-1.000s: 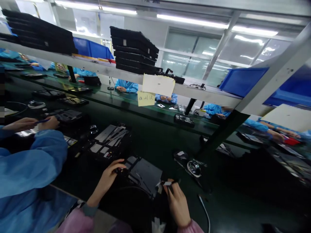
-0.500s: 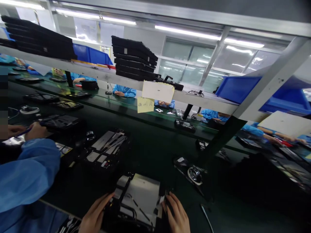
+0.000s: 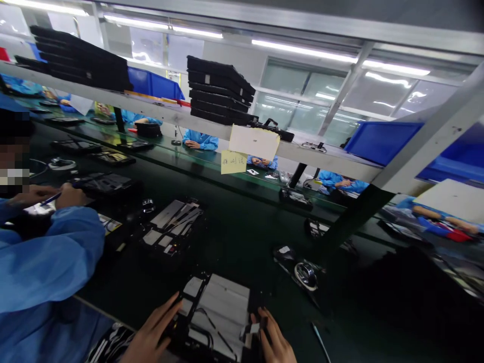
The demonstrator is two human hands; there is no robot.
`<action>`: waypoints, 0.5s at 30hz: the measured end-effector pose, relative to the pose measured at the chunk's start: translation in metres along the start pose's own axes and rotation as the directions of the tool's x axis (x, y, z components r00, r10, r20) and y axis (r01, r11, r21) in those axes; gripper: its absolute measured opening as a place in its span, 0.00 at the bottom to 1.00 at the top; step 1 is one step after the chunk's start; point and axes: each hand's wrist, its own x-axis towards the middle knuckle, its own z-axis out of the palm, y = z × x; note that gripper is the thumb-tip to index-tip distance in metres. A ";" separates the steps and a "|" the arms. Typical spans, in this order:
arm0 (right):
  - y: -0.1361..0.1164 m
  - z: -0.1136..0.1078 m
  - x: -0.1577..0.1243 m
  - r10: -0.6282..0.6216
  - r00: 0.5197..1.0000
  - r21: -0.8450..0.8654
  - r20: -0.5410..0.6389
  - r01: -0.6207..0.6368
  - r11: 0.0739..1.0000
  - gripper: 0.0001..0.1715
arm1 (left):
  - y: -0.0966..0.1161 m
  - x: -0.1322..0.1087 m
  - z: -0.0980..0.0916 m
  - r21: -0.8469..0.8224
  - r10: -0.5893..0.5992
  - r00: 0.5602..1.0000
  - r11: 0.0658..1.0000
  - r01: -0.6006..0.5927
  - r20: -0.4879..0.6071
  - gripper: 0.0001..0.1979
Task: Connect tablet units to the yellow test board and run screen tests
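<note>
An opened black electronic device (image 3: 223,312) lies at the bottom middle of the view, with a large silver-grey panel, smaller grey panels and dark cables inside its frame. My left hand (image 3: 153,333) is closed around its left edge, fingers along the rim and thumb low. On the other side my right hand (image 3: 275,338) grips the right edge beside a small whitish tab (image 3: 252,328). Its fingers are bent, and the fingertips partly hide that corner. The front of the device runs out of the picture.
A similar opened device (image 3: 176,224) lies beyond. To the right are a black part with a shiny ring (image 3: 305,275) and a thin metal tool (image 3: 320,343). A co-worker's blue sleeve (image 3: 56,257) is close on the left. A shelf post (image 3: 351,217) stands at right.
The camera view has shifted slightly, moving the background to the right. My right fingers have spread a little at the device's right edge, and the whitish tab shows more clearly.
</note>
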 end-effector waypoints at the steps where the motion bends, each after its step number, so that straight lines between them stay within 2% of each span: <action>1: -0.002 -0.001 -0.002 0.012 1.000 0.005 0.002 -0.012 1.000 0.23 | -0.002 0.002 -0.001 0.009 -0.005 1.000 1.000 0.005 0.018 0.39; 7: -0.008 -0.002 -0.008 0.064 0.998 0.036 -0.006 -0.064 0.997 0.28 | -0.001 0.019 -0.012 -0.014 -0.013 0.991 1.000 0.015 0.130 0.36; 11: -0.005 -0.008 -0.001 0.049 0.997 -0.042 0.061 -0.047 0.998 0.30 | 0.014 0.034 -0.014 -0.027 -0.079 0.990 0.996 0.083 0.113 0.30; 13: -0.001 -0.019 0.000 0.004 0.995 -0.019 0.104 -0.002 1.000 0.26 | 0.026 0.040 -0.027 -0.035 -0.142 0.979 0.988 0.149 0.146 0.30; 15: 0.010 -0.040 0.002 0.063 0.996 0.062 0.055 -0.067 0.996 0.20 | 0.045 0.046 -0.059 -0.067 -0.155 0.963 0.983 0.173 0.221 0.35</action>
